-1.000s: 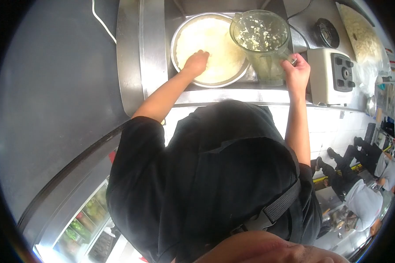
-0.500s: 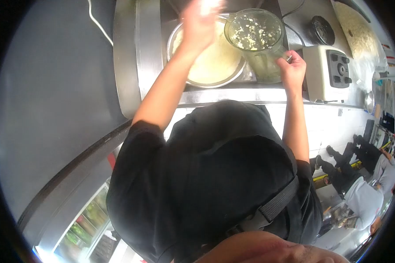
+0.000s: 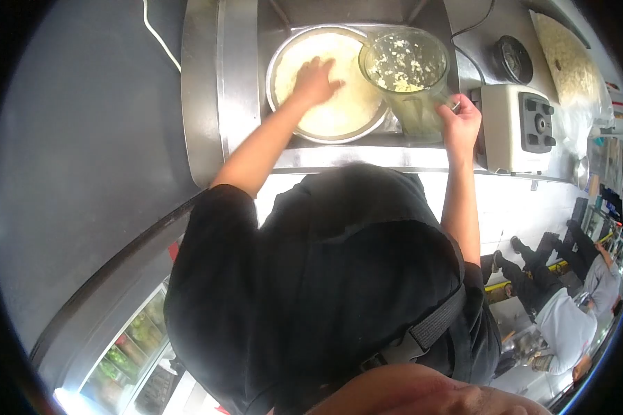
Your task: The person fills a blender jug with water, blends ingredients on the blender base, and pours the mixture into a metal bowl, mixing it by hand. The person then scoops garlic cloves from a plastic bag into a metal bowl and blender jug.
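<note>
A large round metal bowl (image 3: 275, 104) holds a pale yellow mass inside the metal sink. My left hand (image 3: 316, 83) is over the bowl with its fingers spread, right at the surface of the contents. To its right stands a clear blender jar (image 3: 412, 114), slightly tilted, its mouth overlapping the bowl's right edge in this view. Small pale chopped bits (image 3: 405, 66) show inside the jar, some stuck to its wall. My right hand (image 3: 459, 121) is closed round the jar's handle.
Right of the jar sits a white blender base (image 3: 512, 128) with a black control panel. Beyond it are a round black part (image 3: 512, 59) and a clear bag (image 3: 564, 55) of pale pieces. A metal sink edge (image 3: 367, 158) runs before me. People (image 3: 567, 315) are at the far right.
My left hand, blurred and raised over the far side of the bowl before, has come down to the bowl's contents. More pale bits gather at the jar's near inner side. My right hand keeps its grip.
</note>
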`<state>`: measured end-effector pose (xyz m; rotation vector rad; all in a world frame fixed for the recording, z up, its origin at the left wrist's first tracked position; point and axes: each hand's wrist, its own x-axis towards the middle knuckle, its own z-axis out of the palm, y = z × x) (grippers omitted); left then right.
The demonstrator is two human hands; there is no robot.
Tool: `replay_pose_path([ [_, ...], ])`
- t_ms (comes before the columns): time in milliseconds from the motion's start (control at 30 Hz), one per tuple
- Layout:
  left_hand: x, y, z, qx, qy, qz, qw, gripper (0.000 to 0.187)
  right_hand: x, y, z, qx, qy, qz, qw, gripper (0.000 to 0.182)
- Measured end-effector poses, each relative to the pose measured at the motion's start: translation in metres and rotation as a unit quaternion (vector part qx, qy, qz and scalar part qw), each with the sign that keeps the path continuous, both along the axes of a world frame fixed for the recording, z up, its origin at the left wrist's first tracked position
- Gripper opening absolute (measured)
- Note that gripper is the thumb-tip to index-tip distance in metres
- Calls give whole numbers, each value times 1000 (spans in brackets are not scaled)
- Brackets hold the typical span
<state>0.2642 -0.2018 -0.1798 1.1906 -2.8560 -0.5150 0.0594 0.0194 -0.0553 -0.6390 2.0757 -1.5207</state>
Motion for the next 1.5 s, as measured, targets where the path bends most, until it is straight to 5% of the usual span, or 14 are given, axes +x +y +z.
replay_pose_path([
  [133, 2, 21, -38, -67, 24, 6, 997, 47, -3, 2, -3, 13, -8, 1, 1000, 6],
  [233, 10, 17, -38, 32, 3, -9, 999, 35, -5, 0, 2, -3, -18, 0, 1000, 7],
  [400, 25, -2, -38, 119, 158, 139, 970, 26, -8, 0, -5, 6, -1, -2, 1000, 8],
  [633, 24, 20, -35, 75, -2, 6, 997, 34, -2, 1, -5, -18, -12, -2, 1000, 8],
  [833, 10, -15, -29, 107, 104, 118, 982, 33, -8, 11, -6, -35, -7, -10, 999, 8],
  [1133, -33, -16, -18, 48, 34, 101, 993, 38, -7, 12, -9, -27, 7, -25, 999, 8],
  [1233, -24, -29, -58, 64, 101, 114, 986, 31, -7, 11, -1, -21, 13, -36, 999, 8],
  [1300, -19, -32, -40, 89, 134, 136, 977, 28, -9, 10, -1, -17, 13, -42, 999, 8],
  [1367, -9, -27, -1, 353, 216, 267, 870, 18, -15, 13, -10, -38, -1, -27, 999, 8],
  [1400, -3, -24, 8, 351, 216, 270, 870, 18, -15, 12, -11, -39, -3, -24, 999, 8],
  [1467, 7, -20, 24, 526, 382, 253, 716, 23, -15, 9, -11, -48, -9, -18, 999, 8],
  [1500, 12, -19, 34, 522, 386, 255, 716, 23, -15, 8, -11, -50, -8, -13, 999, 8],
])
